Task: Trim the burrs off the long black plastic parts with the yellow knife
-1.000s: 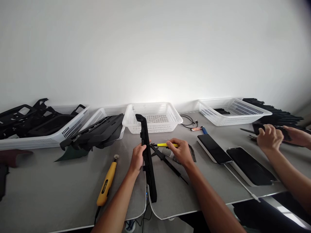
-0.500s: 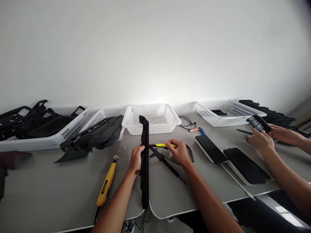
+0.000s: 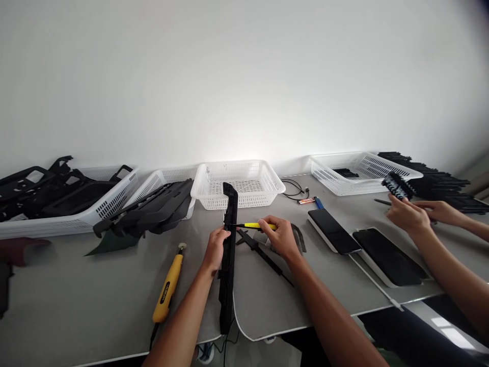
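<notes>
My left hand point(image 3: 216, 248) is closed around a long black plastic trim piece point(image 3: 228, 275), held lengthwise above the table with its hooked end pointing away. My right hand point(image 3: 280, 236) pinches a slim knife-like tool with a yellow handle point(image 3: 254, 226). The tool's dark, thin front part reaches left to the trim piece, just above my left thumb; whether the tip touches it I cannot make out. Under my right hand lies a black caliper point(image 3: 263, 256), and a greyish curved item point(image 3: 298, 238) is partly covered by that hand.
A yellow power tool point(image 3: 168, 285) lies left. White baskets point(image 3: 237, 203) line the wall, some with black parts point(image 3: 148, 209). To the right are two phone-like devices point(image 3: 334, 229) with a white cable point(image 3: 376, 285). A co-worker's hands point(image 3: 410, 216) hold a black ribbed part point(image 3: 398, 186).
The trim piece has tilted, its far end shifting slightly right and its near end left. The yellow-handled tool has slid a little left over it. The co-worker has turned their black part.
</notes>
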{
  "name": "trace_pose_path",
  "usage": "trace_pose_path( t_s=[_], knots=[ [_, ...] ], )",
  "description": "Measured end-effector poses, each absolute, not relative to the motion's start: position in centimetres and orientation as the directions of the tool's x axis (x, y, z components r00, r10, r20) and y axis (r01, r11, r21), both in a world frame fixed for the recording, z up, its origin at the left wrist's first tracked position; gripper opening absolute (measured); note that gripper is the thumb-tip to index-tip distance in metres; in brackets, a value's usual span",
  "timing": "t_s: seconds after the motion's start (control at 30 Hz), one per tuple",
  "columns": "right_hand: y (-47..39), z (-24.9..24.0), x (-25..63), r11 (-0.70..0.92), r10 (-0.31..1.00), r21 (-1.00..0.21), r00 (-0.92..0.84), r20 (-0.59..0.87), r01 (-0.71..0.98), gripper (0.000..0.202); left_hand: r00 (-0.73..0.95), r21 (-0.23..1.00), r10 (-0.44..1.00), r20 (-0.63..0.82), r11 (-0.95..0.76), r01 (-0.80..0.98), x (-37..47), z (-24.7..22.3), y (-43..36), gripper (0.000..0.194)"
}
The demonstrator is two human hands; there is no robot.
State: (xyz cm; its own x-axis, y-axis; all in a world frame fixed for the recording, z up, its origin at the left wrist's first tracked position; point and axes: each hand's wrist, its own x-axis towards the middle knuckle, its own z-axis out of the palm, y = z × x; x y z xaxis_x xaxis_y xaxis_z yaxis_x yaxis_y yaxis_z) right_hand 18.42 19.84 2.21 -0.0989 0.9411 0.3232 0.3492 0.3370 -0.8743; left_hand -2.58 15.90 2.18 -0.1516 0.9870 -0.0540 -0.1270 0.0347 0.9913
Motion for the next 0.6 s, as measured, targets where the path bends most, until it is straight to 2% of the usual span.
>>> trace_pose_path(
  t_s=[0.17, 0.43, 0.6],
  knots=[
    [19.82, 2.08, 18.45, 0.346, 0.938, -0.867, -0.097, 0.333, 0.359, 0.042, -0.17, 0.988, 0.984, -0.049, 0.023, -0.154, -2.54, 2.05, 16.01, 0.029],
    [20.15, 1.82, 18.56, 0.341, 0.931, -0.864, -0.007, 0.364, 0.371, 0.049, -0.182, 0.985, 0.978, -0.1, 0.071, -0.156, -2.61, 1.36, 16.14, 0.042],
    [20.14, 1.73, 18.42, 0.344, 0.932, -0.86, -0.028, 0.36, 0.377, 0.049, -0.175, 0.985, 0.978, -0.116, 0.091, -0.144, -2.58, 1.96, 15.83, 0.039]
  ],
)
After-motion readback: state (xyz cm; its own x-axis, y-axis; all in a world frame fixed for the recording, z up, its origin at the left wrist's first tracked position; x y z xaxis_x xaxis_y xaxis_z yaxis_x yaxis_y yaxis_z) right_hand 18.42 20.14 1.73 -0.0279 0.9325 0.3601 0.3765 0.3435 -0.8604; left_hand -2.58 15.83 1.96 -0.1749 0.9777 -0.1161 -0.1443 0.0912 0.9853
